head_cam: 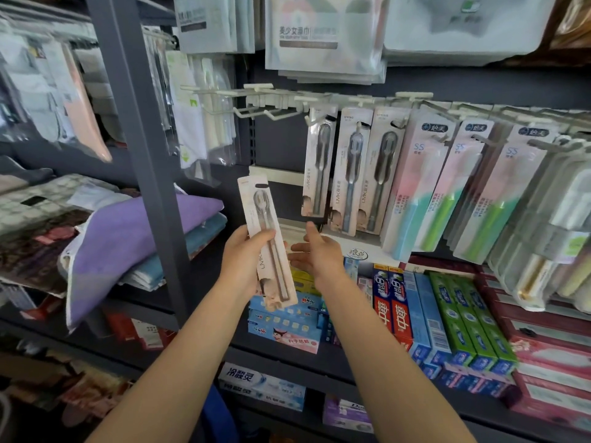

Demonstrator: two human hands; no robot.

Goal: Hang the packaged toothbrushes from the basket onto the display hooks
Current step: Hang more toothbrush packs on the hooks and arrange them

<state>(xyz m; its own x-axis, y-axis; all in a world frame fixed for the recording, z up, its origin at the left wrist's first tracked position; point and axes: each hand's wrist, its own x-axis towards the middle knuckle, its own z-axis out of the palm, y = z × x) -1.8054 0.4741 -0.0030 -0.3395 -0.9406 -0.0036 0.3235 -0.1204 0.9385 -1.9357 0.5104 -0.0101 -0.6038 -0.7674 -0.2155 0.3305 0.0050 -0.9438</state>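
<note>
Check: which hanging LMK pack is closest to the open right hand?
The leftmost hanging LMK pack; its bottom edge sits just above the right hand.

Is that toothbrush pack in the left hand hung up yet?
Not hung: the left hand grips the toothbrush pack below the hooks.

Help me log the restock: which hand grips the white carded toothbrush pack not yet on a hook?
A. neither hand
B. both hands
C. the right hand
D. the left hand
D: the left hand is curled round the white carded toothbrush pack, while the right hand is open beside it.
</note>
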